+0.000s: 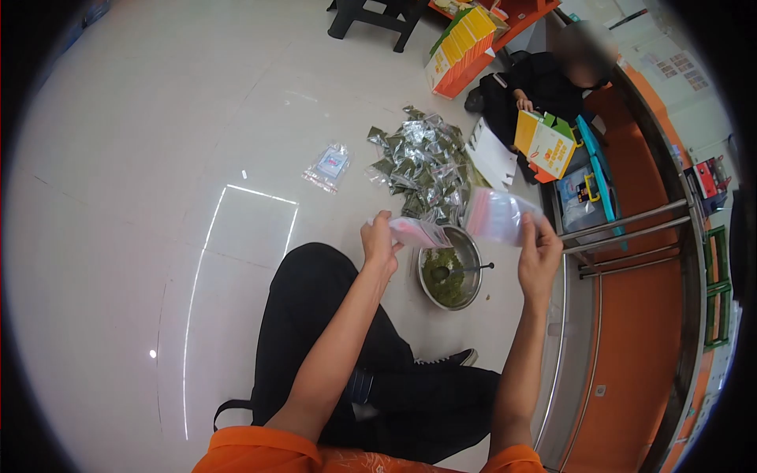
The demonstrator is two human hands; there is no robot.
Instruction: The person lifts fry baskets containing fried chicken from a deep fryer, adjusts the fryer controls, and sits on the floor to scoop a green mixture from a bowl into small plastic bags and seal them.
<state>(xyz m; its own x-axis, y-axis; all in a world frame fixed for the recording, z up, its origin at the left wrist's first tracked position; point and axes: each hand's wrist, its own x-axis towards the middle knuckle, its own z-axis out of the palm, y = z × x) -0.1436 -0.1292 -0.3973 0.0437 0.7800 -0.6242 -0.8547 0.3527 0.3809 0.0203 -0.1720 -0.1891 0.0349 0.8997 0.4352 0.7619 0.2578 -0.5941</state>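
Note:
My left hand is closed on a stack of clear zip bags with pinkish edges. More clear zip bags hang from my right hand, pinched at their right side; their exact number cannot be made out. Both hands are raised above a steel bowl, which holds a green, crumbly leafy mix. A spoon rests in the mix, its dark handle over the bowl's right rim. Just beyond the bowl lies a heap of small filled clear bags with green contents.
A clear packet lies on the floor left of the heap. A person in black sits at upper right near a yellow-orange carton, white paper and a blue-lidded bin. Metal rails run along the right.

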